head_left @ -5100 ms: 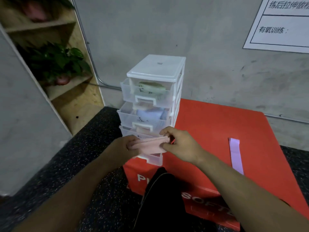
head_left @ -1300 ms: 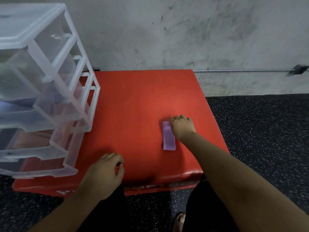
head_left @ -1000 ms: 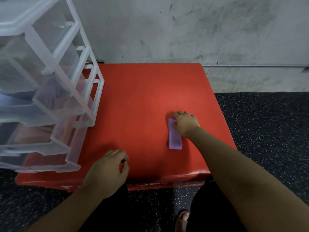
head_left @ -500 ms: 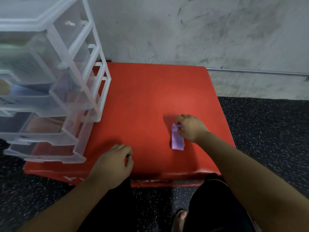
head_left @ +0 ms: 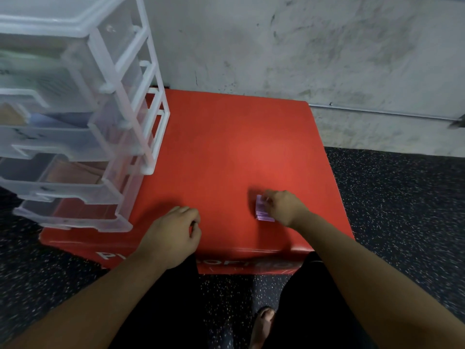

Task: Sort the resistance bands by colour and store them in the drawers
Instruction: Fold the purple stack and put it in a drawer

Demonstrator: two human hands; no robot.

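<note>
A folded purple resistance band (head_left: 261, 210) lies on the red soft box (head_left: 226, 152), near its front right. My right hand (head_left: 283, 206) pinches the band's right side with curled fingers. My left hand (head_left: 173, 233) hovers over the box's front edge, fingers loosely curled, holding nothing. The clear plastic drawer unit (head_left: 75, 117) stands on the left of the box. Its drawers are pulled out; a pink band (head_left: 75, 171) lies in the third one, and the upper drawers hold pale green and blue bands.
A grey concrete wall (head_left: 302, 46) with a thin metal pipe (head_left: 377, 113) runs behind the box. Black speckled rubber floor (head_left: 402, 210) surrounds it. My dark-clothed legs and a foot (head_left: 263, 323) are below the box's front edge.
My right hand has folded the long purple band into a shorter stack and drawn it slightly nearer. The pink band went into the third drawer earlier. The view has swung right of the drawers.
</note>
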